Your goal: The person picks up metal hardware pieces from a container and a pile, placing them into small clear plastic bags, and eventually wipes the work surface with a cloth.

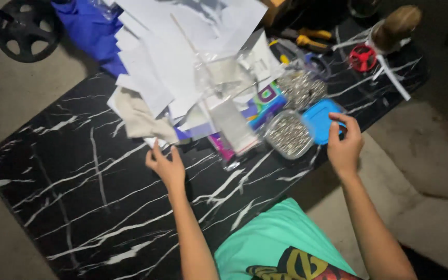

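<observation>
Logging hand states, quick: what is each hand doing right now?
Left hand: open, fingertips touching the white paper sheets.
Right hand: fingers closed on the blue plastic lid.

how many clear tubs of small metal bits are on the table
2: one tub beside the blue lid at the right hand, another tub just behind it. The paper pile may hide more.
</observation>
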